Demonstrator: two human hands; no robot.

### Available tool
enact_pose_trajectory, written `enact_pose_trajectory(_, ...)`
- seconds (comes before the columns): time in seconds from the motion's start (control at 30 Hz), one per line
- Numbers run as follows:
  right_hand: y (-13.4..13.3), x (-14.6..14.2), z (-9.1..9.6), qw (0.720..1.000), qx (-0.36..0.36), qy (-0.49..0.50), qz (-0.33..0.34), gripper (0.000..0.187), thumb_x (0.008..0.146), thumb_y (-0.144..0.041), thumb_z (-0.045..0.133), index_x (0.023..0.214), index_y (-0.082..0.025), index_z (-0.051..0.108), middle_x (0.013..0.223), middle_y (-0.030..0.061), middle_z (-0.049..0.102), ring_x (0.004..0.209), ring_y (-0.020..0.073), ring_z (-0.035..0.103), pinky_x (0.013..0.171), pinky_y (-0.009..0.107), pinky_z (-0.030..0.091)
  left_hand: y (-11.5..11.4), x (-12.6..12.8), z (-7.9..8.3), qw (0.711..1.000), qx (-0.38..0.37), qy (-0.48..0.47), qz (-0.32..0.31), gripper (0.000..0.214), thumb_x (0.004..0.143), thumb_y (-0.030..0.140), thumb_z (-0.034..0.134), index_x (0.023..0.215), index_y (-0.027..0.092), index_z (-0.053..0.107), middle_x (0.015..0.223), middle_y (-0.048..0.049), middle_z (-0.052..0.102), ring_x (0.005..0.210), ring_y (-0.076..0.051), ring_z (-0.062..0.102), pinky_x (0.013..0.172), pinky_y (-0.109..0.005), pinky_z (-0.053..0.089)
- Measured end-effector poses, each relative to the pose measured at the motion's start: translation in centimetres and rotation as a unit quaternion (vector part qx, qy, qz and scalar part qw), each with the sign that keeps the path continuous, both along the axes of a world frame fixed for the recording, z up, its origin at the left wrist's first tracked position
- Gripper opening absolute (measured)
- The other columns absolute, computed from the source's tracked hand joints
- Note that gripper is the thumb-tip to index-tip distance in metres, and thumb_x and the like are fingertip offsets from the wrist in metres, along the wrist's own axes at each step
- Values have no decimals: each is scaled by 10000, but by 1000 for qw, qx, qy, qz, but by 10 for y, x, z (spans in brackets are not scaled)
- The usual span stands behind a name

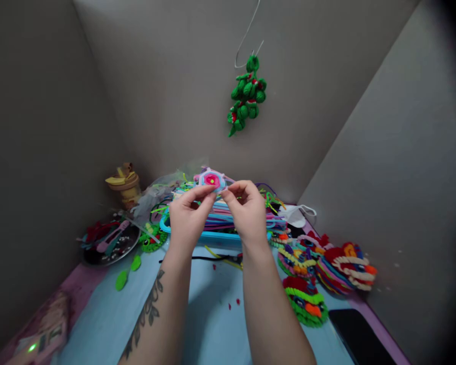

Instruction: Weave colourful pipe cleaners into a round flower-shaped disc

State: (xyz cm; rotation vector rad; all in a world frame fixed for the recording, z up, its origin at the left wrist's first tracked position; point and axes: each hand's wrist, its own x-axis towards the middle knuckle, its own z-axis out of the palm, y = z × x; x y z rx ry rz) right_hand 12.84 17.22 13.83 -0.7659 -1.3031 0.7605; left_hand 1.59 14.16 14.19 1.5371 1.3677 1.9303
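Above the tray, in the middle of the head view, I hold up a small round pipe-cleaner piece (212, 181) with a yellow centre, a pink ring and a pale blue and lilac rim. My left hand (190, 213) pinches its lower edge between thumb and forefinger. At its lower right edge my right hand (249, 210) is closed in a pinch, and the fingertips partly hide what they grip. Behind and below both hands, a blue tray (220, 237) carries many coloured pipe cleaners (220, 221).
Finished-looking colourful pipe-cleaner pieces (306, 301) lie at right, beside a black phone (359, 337). On the left are a metal bowl (112, 258) with tools, green leaf shapes (122, 280) and a pot (129, 190). A green bundle (247, 96) hangs from a wire.
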Motion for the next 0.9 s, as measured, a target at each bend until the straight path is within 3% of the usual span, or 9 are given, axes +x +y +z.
enact_pose_trajectory(0.37,5,4,-4,998,19,-8,-62,98,699,-288,697,725,-202,657,793,24,626,739,157,558,663,295,447,-4,1,2,999,2,16,-31,148,720,278,696,844,218,750,772,-29,726,626,-134,611,617,-251,481)
enact_pose_trajectory(0.6,13,6,-9,1000,1,22,3,133,671,-331,727,701,-207,691,929,50,638,939,202,591,830,364,467,-5,-5,4,998,-14,22,-57,149,699,276,714,828,209,749,725,-26,714,608,-134,604,577,-246,479)
enact_pose_trajectory(0.73,14,10,-10,998,-44,17,31,165,653,-354,731,690,-199,688,1067,71,588,990,218,573,810,358,459,-4,-8,3,997,-16,43,-62,142,714,274,703,839,223,748,728,-23,716,623,-137,612,603,-249,489)
enact_pose_trajectory(0.9,13,11,-9,997,-50,6,57,166,642,-344,720,666,-191,662,1103,72,550,994,219,555,815,350,446,-2,-11,3,995,-4,81,-51,113,713,254,694,809,222,746,723,-20,715,648,-148,627,640,-258,499)
